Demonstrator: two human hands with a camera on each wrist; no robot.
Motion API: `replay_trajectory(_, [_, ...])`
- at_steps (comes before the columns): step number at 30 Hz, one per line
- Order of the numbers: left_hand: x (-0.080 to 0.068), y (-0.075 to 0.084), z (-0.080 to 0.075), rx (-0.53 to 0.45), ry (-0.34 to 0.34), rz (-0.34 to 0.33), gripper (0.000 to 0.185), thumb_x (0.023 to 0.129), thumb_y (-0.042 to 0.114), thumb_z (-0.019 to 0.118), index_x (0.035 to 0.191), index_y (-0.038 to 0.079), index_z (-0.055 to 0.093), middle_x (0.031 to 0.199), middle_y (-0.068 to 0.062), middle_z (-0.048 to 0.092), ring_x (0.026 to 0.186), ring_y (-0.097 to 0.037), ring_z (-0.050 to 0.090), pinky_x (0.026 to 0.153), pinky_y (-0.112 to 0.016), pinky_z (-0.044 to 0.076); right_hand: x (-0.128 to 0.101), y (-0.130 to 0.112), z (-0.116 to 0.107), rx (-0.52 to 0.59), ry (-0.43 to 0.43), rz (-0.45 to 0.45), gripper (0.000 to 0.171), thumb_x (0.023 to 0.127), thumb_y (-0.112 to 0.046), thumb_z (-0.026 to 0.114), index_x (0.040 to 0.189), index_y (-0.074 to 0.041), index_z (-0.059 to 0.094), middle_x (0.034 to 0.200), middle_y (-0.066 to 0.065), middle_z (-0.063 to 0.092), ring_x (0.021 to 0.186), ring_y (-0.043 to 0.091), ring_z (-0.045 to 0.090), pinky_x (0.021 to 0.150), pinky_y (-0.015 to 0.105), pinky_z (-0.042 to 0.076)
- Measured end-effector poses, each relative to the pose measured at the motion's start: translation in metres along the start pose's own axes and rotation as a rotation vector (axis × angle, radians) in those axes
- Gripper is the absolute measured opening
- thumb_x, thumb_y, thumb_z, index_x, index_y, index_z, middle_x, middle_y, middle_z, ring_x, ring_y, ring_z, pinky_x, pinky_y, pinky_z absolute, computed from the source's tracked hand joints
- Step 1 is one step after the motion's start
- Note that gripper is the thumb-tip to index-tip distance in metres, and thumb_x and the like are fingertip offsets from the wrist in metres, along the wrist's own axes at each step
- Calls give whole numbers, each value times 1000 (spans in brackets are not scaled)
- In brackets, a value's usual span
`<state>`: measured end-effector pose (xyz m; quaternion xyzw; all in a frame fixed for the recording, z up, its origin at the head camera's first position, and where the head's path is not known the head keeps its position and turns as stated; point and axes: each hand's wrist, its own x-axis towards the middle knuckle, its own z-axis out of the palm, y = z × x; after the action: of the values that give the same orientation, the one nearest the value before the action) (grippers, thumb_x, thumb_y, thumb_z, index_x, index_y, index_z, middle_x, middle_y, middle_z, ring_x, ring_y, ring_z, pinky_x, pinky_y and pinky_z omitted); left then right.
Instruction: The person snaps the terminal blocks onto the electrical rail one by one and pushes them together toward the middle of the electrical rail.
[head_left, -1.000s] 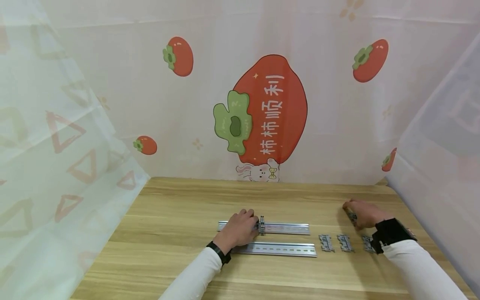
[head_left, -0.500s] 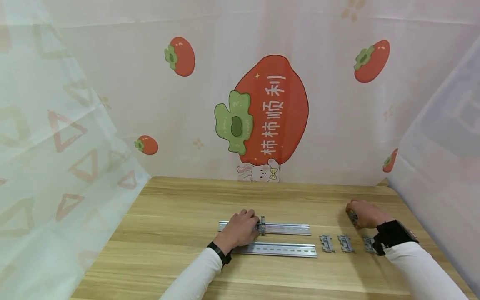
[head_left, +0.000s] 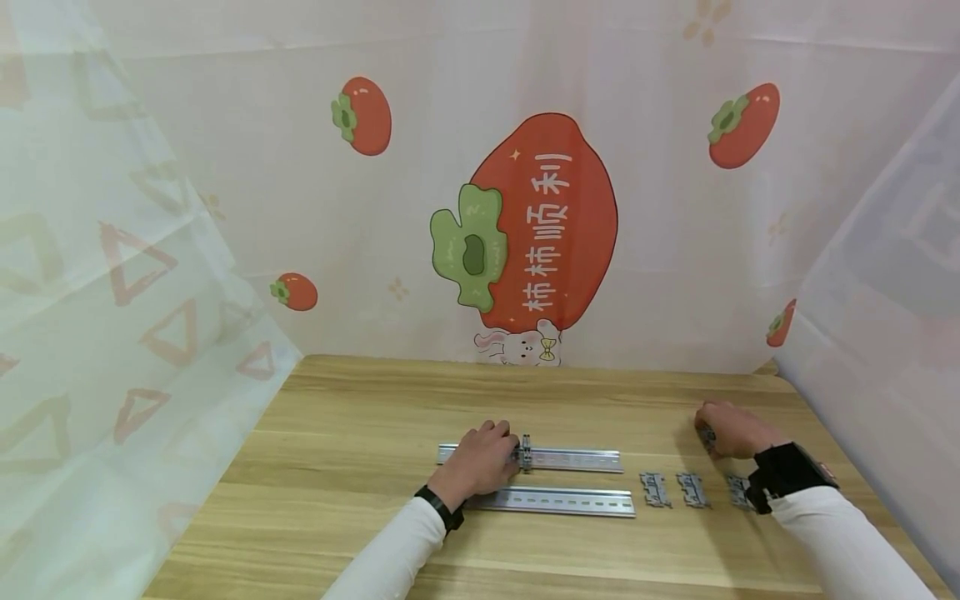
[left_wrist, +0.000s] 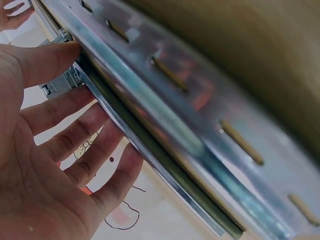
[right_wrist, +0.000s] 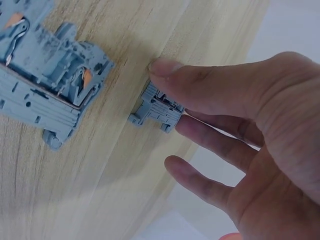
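Pale printed sheeting closes in this corner on three sides, the back panel [head_left: 540, 225] showing a big red persimmon with white Chinese characters, a small rabbit under it, and smaller persimmons scattered about. The side sheets carry faint triangle shapes. Below them runs a light wood-grain tabletop [head_left: 345, 433], its grain running left to right.

Near the middle of the tabletop lie two slotted metal DIN rails, parallel and close together: the far rail [head_left: 577, 458] and the near rail [head_left: 558, 501]. A grey terminal block [head_left: 526, 451] sits clipped upright on the far rail. The left hand [head_left: 482, 460] rests over the left part of the far rail, fingers fairly straight along its edge and the thumb tip against the clipped block.

To the right of the rails, a row of loose terminal blocks [head_left: 672, 489] lies flat on the wood. Beyond them, toward the right edge, the right hand [head_left: 731, 430] pinches a small grey terminal block [right_wrist: 157, 111] between thumb and forefinger, the other fingers spread loosely. That block is right at the wood surface, just beside a larger grey block [right_wrist: 47, 85]. Both arms wear white sleeves, with a dark strap at each wrist.
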<state>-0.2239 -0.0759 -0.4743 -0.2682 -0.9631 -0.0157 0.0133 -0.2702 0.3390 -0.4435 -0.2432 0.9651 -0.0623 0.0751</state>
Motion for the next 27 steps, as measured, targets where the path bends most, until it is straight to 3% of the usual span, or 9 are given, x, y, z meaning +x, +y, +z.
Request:
replay_trajectory(10, [1, 0, 4, -6, -2, -4, 36, 88, 40, 62, 115, 16, 65, 105, 0, 54, 95, -19, 50, 75, -38, 47, 4, 0, 2, 46, -30, 14, 40, 59, 2, 81, 96, 6, 65, 92, 14, 63, 85, 33, 60, 70, 44, 50])
replay_trajectory(18, [1, 0, 7, 0, -1, 3, 35, 89, 41, 60, 115, 17, 64, 106, 0, 53, 96, -19, 50, 76, -39, 47, 10, 0, 8, 65, -8, 23, 41, 59, -9, 86, 91, 1, 62, 85, 5, 58, 76, 21, 54, 65, 39, 47])
replay_trajectory(27, [0, -1, 4, 3, 3, 2, 36, 89, 41, 61, 115, 17, 64, 106, 0, 53, 95, -19, 50, 76, -39, 47, 20, -12, 2, 150, 107, 5, 40, 62, -10, 82, 94, 3, 62, 82, 3, 57, 73, 16, 50, 64, 36, 44])
